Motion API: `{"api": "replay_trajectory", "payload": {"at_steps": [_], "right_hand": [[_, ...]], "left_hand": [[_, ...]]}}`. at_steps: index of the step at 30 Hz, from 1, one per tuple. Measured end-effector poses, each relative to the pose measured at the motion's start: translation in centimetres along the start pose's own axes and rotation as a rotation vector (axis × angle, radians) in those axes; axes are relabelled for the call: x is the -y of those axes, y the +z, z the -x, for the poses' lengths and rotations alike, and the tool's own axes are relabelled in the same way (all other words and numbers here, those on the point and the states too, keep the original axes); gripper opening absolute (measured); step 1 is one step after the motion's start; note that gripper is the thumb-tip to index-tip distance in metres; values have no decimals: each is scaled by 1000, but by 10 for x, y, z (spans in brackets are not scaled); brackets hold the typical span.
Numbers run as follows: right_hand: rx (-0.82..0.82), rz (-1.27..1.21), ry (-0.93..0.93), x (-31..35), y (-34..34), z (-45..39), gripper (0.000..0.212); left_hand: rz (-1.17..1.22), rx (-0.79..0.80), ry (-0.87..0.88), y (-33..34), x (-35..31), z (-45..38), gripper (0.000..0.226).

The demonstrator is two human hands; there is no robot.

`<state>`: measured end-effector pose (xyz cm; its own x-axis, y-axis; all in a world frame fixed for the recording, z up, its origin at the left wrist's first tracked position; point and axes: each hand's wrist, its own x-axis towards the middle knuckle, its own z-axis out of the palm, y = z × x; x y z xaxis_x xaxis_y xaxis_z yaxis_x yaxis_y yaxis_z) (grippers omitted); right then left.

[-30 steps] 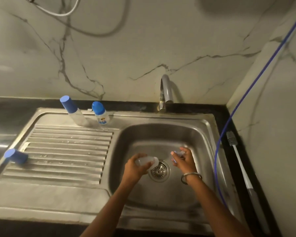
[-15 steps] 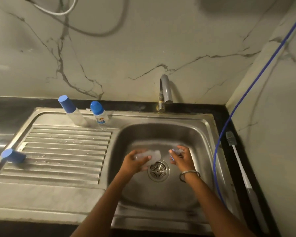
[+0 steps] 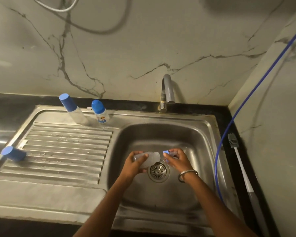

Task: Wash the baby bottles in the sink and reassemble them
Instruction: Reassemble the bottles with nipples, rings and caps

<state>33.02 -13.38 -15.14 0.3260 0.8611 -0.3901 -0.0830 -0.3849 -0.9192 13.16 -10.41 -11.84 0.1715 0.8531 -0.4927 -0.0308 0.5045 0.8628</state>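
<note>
Over the drain of the steel sink, my left hand grips a clear bottle body lying sideways, its open end toward the right. My right hand pinches a small blue-ringed bottle top just right of that opening, a small gap between them. Two capped bottles stand at the back of the draining board: a tall one and a short printed one. A blue cap lies on its side at the board's left edge.
The tap curves over the back of the basin, and I see no water running. A white-handled bottle brush lies on the dark counter to the right. A blue hose runs down the right wall past the sink rim.
Both hands have risen slightly toward the back of the basin, still holding the bottle body and the top. The gap between the two pieces stays small.
</note>
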Motion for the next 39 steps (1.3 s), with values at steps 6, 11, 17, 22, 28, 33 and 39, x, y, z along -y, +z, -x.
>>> {"api": "replay_trajectory", "payload": {"at_steps": [6, 11, 17, 22, 28, 33, 39], "right_hand": [[115, 13, -53, 9, -3, 7, 33], [254, 75, -108, 11, -8, 9, 41], [366, 139, -174, 14, -12, 9, 40], [410, 180, -219, 14, -14, 9, 45], [404, 292, -267, 10, -13, 7, 44], [343, 287, -170, 10, -7, 8, 27], [370, 474, 257, 24, -4, 13, 84]], "left_hand": [[12, -22, -26, 4, 2, -3, 34], [-7, 15, -32, 6, 7, -3, 28], [-30, 49, -19, 4, 8, -4, 27], [-25, 61, -37, 3, 10, -6, 26], [0, 95, -67, 4, 13, -6, 28], [-39, 50, -52, 11, 12, -2, 26], [-103, 116, -30, 15, 11, 4, 28]]}}
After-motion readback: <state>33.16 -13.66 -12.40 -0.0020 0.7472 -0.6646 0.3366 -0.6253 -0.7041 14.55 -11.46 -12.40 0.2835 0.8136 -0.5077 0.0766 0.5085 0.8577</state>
